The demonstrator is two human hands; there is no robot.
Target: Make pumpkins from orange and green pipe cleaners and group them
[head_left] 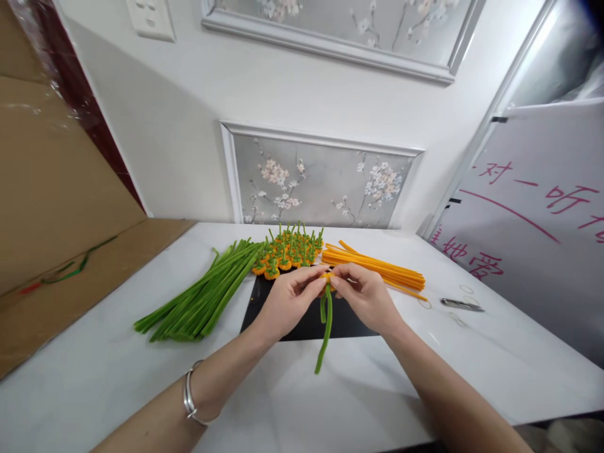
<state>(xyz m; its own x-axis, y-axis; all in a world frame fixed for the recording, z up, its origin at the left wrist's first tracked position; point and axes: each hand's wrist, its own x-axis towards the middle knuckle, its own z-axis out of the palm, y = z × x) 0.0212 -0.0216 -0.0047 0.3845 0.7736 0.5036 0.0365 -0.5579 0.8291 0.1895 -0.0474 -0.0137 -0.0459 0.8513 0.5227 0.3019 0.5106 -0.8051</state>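
Observation:
Between my two hands is a small orange piece (327,275) with green fuzzy stems (326,327) hanging down from it. My left hand (293,299) pinches its left side, thumb and forefinger together. On its right side, the fingers of my right hand (365,294) are closed on the same piece. Both hands are over a black mat (302,327). Behind them stand several finished-looking orange pieces with green tops (285,255). A bundle of green fuzzy stems (202,299) lies to the left, and orange stems (377,267) lie to the right.
On the white table (283,402), a metal cutter-like tool (461,304) and thin clear rings (457,319) lie at the right. Cardboard (117,270) borders the left side. A wall with a framed flower panel (325,179) rises behind, and a whiteboard (528,220) stands at the right.

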